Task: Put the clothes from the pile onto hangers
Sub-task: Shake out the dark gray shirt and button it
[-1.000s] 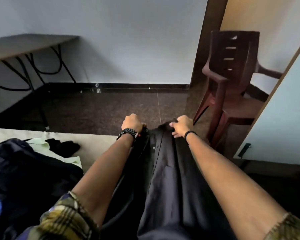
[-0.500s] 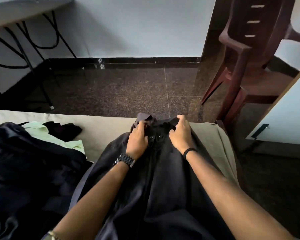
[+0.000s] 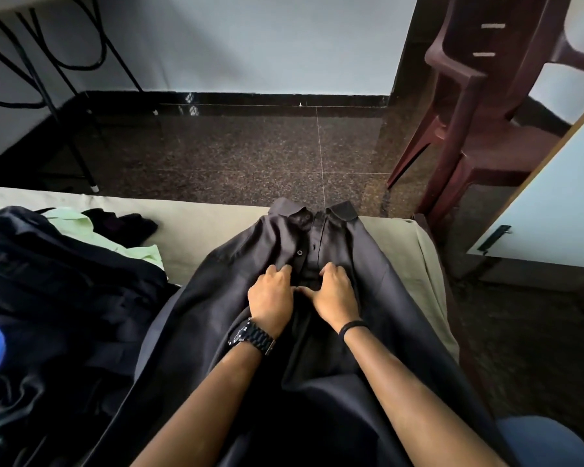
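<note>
Where it lies flat, dark shirt placket between curled fingers.

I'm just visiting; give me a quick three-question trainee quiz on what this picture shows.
1. True or false: the dark shirt lies collar away from the person.
2. Where do the left hand and right hand grip it? A) collar B) button placket C) hem
3. Fill in: the pile of clothes lies to the shirt's ____.

Key: 1 true; 2 B; 3 left.
</note>
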